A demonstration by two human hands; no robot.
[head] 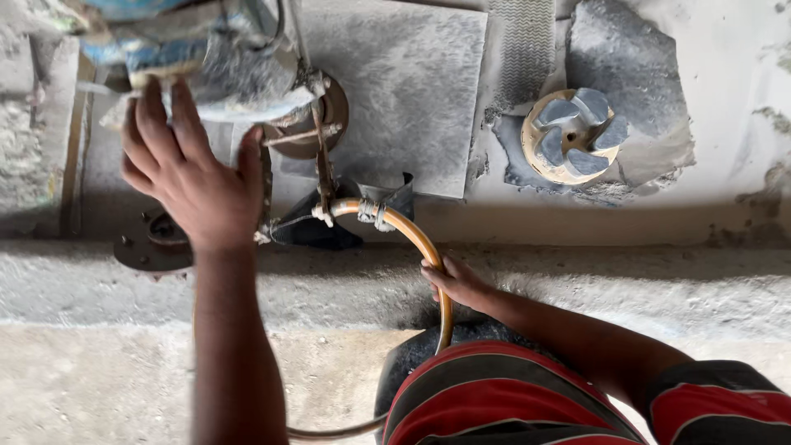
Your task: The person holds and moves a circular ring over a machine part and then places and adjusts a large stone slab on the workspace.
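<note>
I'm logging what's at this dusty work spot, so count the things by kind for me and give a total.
Dust-covered grey and blue machine under the left hand: 1
Orange rubber hose gripped by the right hand: 1
Round tan grinding disc with grey segments: 1
Grey stone slabs: 2
Rusty round flange plate: 1
Total: 6

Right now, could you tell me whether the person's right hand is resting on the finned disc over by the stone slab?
No, the right hand grips the orange hose, while the finned disc sits untouched well apart from it.
</note>
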